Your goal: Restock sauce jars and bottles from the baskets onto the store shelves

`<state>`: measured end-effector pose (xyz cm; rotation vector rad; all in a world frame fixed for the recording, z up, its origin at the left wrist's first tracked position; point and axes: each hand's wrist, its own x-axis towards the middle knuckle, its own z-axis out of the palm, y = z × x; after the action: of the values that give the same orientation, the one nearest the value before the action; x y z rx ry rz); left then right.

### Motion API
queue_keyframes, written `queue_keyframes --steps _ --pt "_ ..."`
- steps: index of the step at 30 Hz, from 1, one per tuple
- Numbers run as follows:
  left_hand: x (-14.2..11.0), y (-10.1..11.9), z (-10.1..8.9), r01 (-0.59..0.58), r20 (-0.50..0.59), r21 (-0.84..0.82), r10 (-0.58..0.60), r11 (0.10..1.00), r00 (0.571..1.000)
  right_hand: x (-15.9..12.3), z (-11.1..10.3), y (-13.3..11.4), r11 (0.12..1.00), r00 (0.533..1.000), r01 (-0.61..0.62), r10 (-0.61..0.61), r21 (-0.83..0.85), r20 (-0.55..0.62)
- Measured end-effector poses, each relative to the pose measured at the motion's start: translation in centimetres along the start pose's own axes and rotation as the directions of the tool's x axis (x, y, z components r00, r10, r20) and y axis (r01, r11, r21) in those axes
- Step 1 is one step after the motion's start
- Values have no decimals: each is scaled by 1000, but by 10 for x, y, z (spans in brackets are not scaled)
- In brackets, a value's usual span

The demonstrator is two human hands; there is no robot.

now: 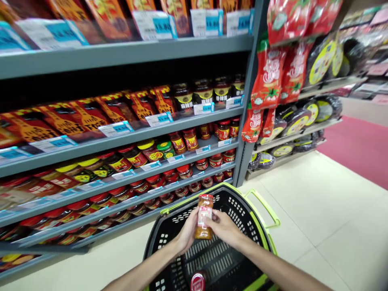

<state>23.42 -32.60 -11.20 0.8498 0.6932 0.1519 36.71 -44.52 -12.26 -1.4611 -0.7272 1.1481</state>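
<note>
A glass jar (205,231) with a red lid, a pale label and orange-brown contents is held upright between both hands. My left hand (188,230) grips its left side. From the right, my right hand (223,226) closes on the jar, with the thumb across the label. Below them is a black shopping basket (153,226) with lime-green trim and handles. Inside it, near the bottom of the view, lies another jar (197,281) with a red and white lid.
Grey shelves (136,52) on the left carry rows of sauce jars (130,155) with price tags. Red packets (268,76) hang at the shelf end. Dark wrapped packages (321,60) fill the racks at right. Pale floor tiles (321,202) surround the basket.
</note>
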Motion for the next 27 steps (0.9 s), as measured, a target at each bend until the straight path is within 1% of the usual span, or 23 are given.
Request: queue_keyframes --steps 3,6,9,14,17,22,27 --pt "0 6 3 -18 29 -35 19 999 999 5 -5 3 998 997 64 -65 14 34" --pt "-6 9 3 -23 96 -46 27 999 995 3 -7 1 997 997 71 -71 -2 34" --pt "-15 12 1 -11 122 -36 15 999 992 -2 -4 -4 995 994 94 -95 20 46" --pt "-24 18 -2 -10 103 -27 12 1000 995 -6 2 -16 990 992 87 -96 108 79" --pt "-23 21 -4 -5 105 -26 8 1000 994 -5 4 -18 992 995 70 -78 108 70" --pt "-18 21 -3 12 118 -54 -5 998 993 -2 3 -11 987 996 80 -85 142 30" --pt "-16 19 1 24 133 -47 -17 999 991 -3 1 -4 981 996 74 -81 181 35"
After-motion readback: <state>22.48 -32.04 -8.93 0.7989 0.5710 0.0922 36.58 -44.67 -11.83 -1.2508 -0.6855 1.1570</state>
